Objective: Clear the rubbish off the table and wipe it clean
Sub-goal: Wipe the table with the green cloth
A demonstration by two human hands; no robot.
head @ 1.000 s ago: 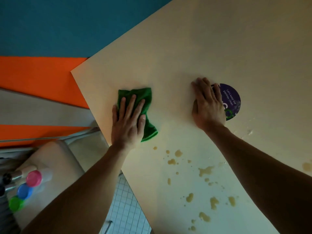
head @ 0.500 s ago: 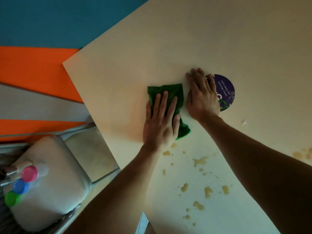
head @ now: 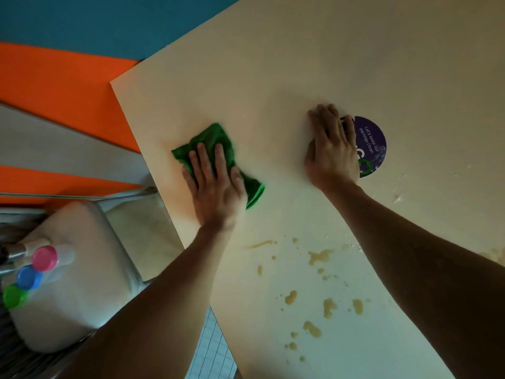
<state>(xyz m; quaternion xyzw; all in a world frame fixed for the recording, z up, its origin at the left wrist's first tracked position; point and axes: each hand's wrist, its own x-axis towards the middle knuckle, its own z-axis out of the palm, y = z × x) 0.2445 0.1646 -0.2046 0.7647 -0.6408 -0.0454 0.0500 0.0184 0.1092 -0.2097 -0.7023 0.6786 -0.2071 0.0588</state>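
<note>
Left hand (head: 216,187) is pressing flat, fingers straight, on a crumpled green microfibre cloth (head: 218,157) near the pale cream bench (head: 273,64) corner, likely for even wiping pressure. Right hand (head: 332,151) is lying open, partly covering a round purple sticker (head: 373,144), probably bracing. Yellowish spill spots (head: 319,257) are remaining nearer the person.
</note>
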